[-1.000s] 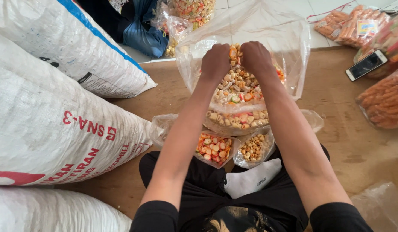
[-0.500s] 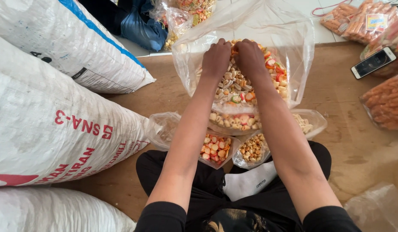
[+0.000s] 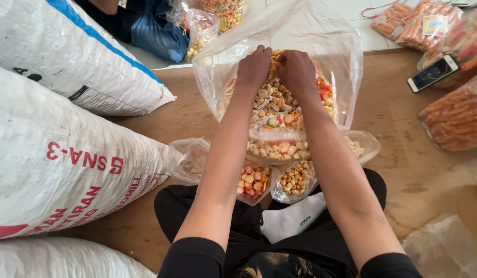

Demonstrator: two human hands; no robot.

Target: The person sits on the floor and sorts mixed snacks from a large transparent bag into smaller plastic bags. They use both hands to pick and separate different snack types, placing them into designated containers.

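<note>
1. Digging into the big bag [image 3: 341,62] w/ both hands. Left hand [image 3: 254,67] & right hand [image 3: 296,69] sit side by side, knuckles touching, deep in the snacks [image 3: 274,110].
2. Both hands look curled shut on snacks, but the fingers are buried, so can't tell how much each one holds.
3. Big bag lies open on the floor [image 3: 393,113], right in front of the person's knees, mouth facing them.
4. Feel, my guess: bag is thin clear plastic, soft, floppy, slippery. Full, it looks heavy. Best to grab it by the rim or scoop under it, not pull on one side, or it may rip.
5. Snacks are light, dry, crunchy bits. Squeeze hard & they break. Scoop loose, w/ cupped hands.
6. Two small bags [image 3: 256,180] [image 3: 296,179] of snacks lie just below the big bag, near the white sock [image 3: 292,219].
7. Big white sacks [image 3: 68,159] on the left. Phone [image 3: 433,73] on the floor at right, near packs of orange sticks [image 3: 452,121].
8. Vs 1 s ago: hands have moved a bit higher up in the bag, & closer together. More red & white bits show at the right side of the bag. Phone, sacks & small bags haven't moved on the floor.
</note>
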